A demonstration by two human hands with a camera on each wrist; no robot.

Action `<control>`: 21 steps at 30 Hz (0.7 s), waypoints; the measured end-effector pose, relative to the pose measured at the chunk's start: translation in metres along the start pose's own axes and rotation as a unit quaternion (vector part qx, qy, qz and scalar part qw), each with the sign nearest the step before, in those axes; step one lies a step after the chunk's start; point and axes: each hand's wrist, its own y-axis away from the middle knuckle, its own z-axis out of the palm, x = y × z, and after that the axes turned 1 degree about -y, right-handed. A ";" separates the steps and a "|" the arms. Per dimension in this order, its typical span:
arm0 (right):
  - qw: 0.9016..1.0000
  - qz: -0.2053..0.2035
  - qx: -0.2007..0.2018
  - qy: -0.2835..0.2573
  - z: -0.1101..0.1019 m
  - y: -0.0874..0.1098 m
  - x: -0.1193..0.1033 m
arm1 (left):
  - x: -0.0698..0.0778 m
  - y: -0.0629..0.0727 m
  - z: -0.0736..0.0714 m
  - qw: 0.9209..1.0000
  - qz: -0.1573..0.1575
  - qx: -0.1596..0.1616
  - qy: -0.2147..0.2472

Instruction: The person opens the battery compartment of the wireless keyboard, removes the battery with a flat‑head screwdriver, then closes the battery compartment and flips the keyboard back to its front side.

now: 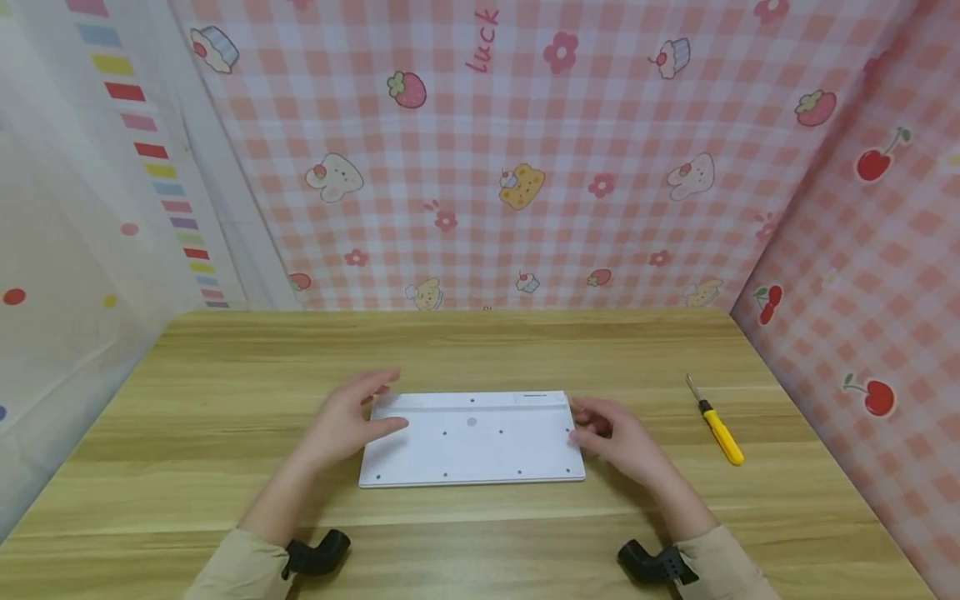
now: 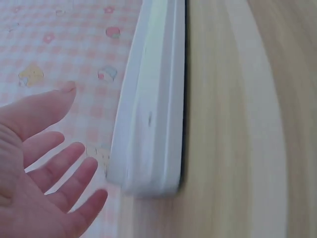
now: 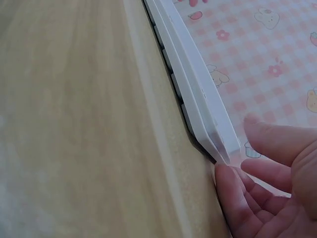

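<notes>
A white keyboard (image 1: pixel 480 450) lies face down on the table, its back dotted with several small screw holes or screws and a round grey spot. Dark key sides show beneath its edge in the right wrist view. My left hand (image 1: pixel 347 421) is at the keyboard's left end, thumb over the back and fingers spread; the left wrist view shows the palm (image 2: pixel 34 198) apart from the keyboard. At the opposite end is my right hand (image 1: pixel 615 437), fingers loosely bent. In the right wrist view one of its fingertips (image 3: pixel 225 173) is right at the keyboard's corner, thumb lifted away.
A screwdriver (image 1: pixel 720 432) with a yellow handle lies on the wooden table (image 1: pixel 480 550), right of my right hand. Pink checked cloth (image 1: pixel 480 242) rises behind the table and along its right side. Each forearm wears a black mount (image 1: pixel 322 552) near the sleeve.
</notes>
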 end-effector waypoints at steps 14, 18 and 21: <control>0.998 -0.031 0.052 0.017 0.000 0.000 -0.015 | 0.018 -0.028 0.042 0.996 0.025 0.022 0.077; 0.997 -0.045 0.062 0.015 0.003 -0.002 -0.021 | 0.024 -0.037 0.052 0.996 0.021 0.008 0.086; 0.997 -0.049 0.064 0.011 0.006 -0.006 -0.023 | 0.025 -0.044 0.059 0.996 0.021 -0.004 0.086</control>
